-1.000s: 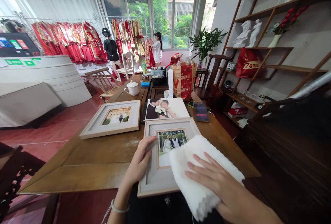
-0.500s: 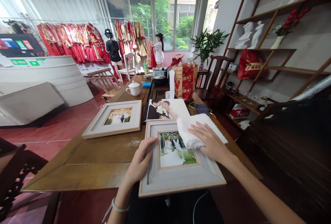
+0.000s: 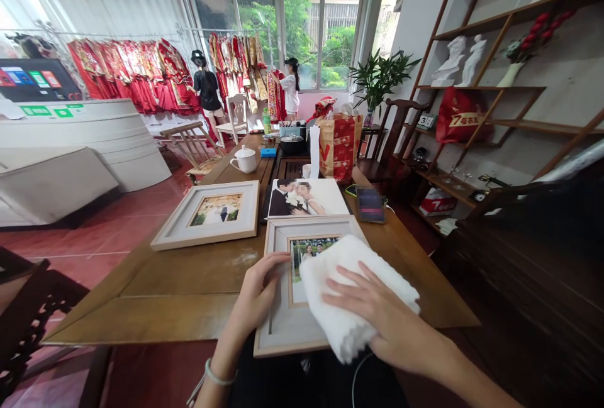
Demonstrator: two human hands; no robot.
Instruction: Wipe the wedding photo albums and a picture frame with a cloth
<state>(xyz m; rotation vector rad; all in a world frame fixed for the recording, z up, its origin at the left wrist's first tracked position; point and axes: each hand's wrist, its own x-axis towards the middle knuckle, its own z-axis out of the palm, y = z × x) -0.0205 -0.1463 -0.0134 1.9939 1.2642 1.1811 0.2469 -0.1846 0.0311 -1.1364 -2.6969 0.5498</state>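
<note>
A pale wooden picture frame [image 3: 283, 326] with a wedding photo lies at the near edge of the wooden table [image 3: 189, 288]. My left hand [image 3: 257, 295] rests on the frame's left border, fingers curled over it. A folded white towel [image 3: 352, 288] covers most of the photo, and my right hand [image 3: 377, 314] lies flat on it, fingers spread, pressing it down. Beyond the frame lie a second framed photo [image 3: 210, 213] at the left and an unframed wedding print [image 3: 306, 197].
A phone [image 3: 370, 205] lies right of the print. Farther back stand a white teapot [image 3: 244, 159], a red paper bag [image 3: 338, 147] and a dark chair [image 3: 391, 137]. Two people stand by racks of red garments [image 3: 127, 75]. Wooden shelves [image 3: 491, 87] line the right wall.
My right hand has drawn the towel from the frame's far right corner back toward me across the photo. The left hand stays on the frame's left border.
</note>
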